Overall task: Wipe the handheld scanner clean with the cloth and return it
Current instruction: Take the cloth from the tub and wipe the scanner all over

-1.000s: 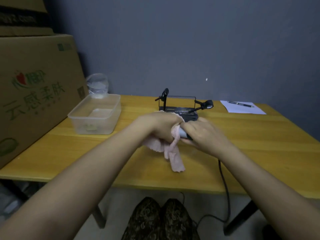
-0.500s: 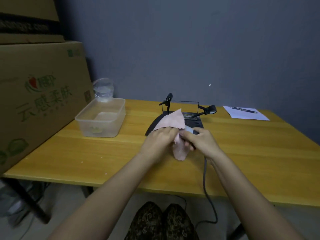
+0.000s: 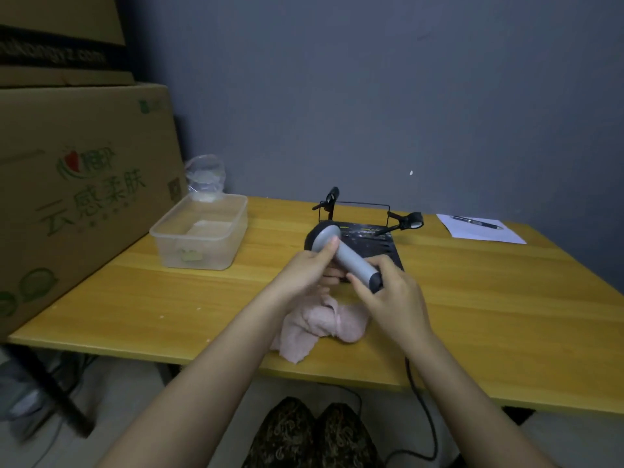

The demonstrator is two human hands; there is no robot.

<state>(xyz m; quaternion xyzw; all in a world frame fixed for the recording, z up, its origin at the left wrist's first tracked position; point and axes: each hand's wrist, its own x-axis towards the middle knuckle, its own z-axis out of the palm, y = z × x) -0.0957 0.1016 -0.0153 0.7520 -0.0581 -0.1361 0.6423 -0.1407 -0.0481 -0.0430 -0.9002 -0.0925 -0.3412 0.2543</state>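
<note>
Grey scanner [image 3: 344,253] gripped by both hands [image 3: 351,278], partly hiding pink cloth [image 3: 320,324].

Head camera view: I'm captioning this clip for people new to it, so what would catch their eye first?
First, the grey handheld scanner, held up over the middle of the yellow table by the left hand near its head and the right hand at its cabled end. Just below them the pink cloth lies crumpled on the table, with the black stand right behind.

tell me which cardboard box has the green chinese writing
The lower cardboard box, beside the plastic tub. The upper box stacked on it shows only a dark strip with pale letters.
</note>
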